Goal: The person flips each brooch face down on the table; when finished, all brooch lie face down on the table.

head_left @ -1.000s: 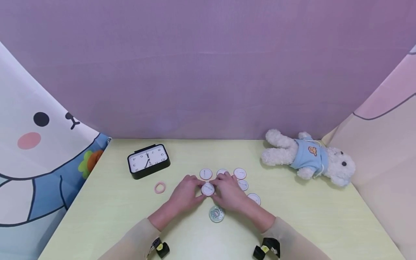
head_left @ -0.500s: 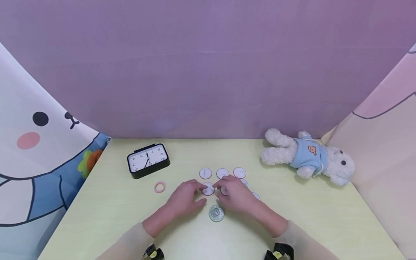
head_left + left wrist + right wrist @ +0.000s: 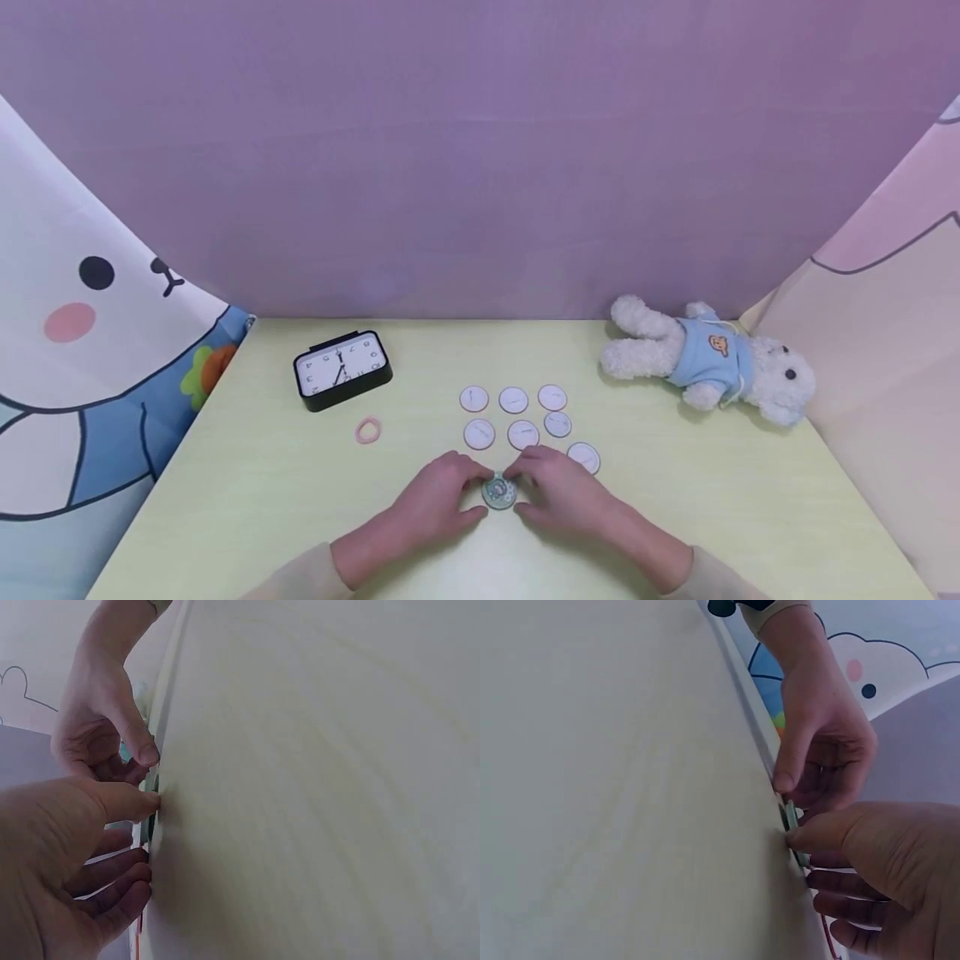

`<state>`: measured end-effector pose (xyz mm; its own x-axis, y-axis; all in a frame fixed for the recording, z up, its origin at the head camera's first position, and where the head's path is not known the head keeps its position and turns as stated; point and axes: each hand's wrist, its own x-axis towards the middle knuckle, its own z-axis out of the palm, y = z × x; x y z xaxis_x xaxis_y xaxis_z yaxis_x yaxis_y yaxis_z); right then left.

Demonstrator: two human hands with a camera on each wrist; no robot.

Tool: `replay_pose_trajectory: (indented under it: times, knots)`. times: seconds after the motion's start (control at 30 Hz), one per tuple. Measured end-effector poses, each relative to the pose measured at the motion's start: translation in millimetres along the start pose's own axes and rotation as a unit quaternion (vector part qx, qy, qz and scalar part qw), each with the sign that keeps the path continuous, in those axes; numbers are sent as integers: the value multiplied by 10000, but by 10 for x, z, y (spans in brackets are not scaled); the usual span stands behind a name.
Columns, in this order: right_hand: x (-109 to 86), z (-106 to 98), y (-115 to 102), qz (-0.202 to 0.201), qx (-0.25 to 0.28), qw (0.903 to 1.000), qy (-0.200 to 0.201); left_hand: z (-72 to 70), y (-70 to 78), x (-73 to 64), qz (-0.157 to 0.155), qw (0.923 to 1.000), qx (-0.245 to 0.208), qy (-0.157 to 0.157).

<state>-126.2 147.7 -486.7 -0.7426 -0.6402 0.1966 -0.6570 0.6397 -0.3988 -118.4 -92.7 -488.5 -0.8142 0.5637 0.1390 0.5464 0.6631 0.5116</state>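
Observation:
A green round disc (image 3: 498, 492) with a cartoon picture lies on the table near the front middle. My left hand (image 3: 438, 500) holds its left side, index finger at the far edge and thumb at the near edge. From the right, my right hand (image 3: 566, 493) holds it the same way. Just beyond sit several white round discs, each with thin dark marks: one white disc (image 3: 479, 434) at the left of the nearer row, another white disc (image 3: 523, 435) beside it. In the right wrist view the green disc (image 3: 793, 815) shows edge-on between both hands.
A black-framed clock (image 3: 342, 371) lies at the back left, with a pink ring (image 3: 368, 431) in front of it. A white plush toy (image 3: 708, 362) in a blue shirt lies at the back right. A purple backdrop (image 3: 480, 167) rises behind the table (image 3: 225, 500).
Both hands let go of a white disc in the nearer row, leaving it lying there. They moved toward the front and came around the green disc.

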Motion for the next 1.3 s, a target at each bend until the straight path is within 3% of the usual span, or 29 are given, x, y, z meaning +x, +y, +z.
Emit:
replay_pose_trajectory:
  times: [0.27, 0.53, 0.63, 0.77, 0.87, 0.97, 1.07, 1.3]
  knots:
    - [-31, 96, 39, 173, 824, 9955, 432, 27, 11, 27, 88, 9989, -341, 322]
    - [-28, -24, 118, 1, 1362, 9842, 1128, -45, 28, 63, 429, 9907, -525, 1177]
    - [-10, -78, 127, -109, 1637, 9781, 1278, -75, 26, 85, 668, 9807, -637, 1726]
    - [21, -113, 114, -275, 2005, 9684, 1459, -94, 10, 135, 1061, 9566, -810, 2591]
    - [49, -123, 87, -321, 2088, 9636, 1638, -106, 4, 170, 1152, 9419, -1015, 2987]
    - [75, -138, 58, -264, 2090, 9602, 1834, -123, 6, 190, 1141, 9358, -1236, 3098]
    - [97, -155, 39, -238, 2091, 9578, 1957, -128, 4, 198, 1122, 9345, -1410, 3068]
    - [114, -172, 41, -237, 2130, 9568, 1963, -125, 9, 195, 1136, 9430, -1496, 2749]
